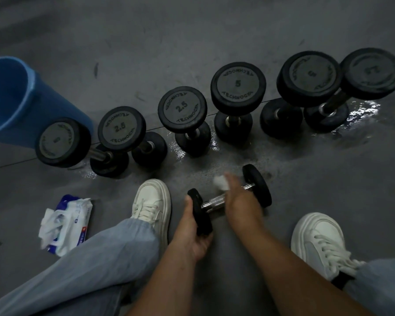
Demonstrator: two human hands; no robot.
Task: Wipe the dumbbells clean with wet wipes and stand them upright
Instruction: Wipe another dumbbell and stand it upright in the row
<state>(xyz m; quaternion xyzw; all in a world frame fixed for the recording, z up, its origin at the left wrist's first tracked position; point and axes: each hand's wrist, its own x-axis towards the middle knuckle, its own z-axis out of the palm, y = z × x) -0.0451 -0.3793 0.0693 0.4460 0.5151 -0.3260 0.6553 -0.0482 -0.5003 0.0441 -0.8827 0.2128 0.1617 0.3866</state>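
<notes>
Left hand [193, 233]: fingers [205, 238] curled round the near head of the dumbbell [212, 201], low between the shoes. Right hand [237, 195]: pinches a wipe [220, 182] on the handle. Handling: probably heavy, rigid, slick when wet; grip the knurled handle. Near left: pack [66, 222], open, wipes protruding. Far left: bin [9, 99], contents unseen.
</notes>
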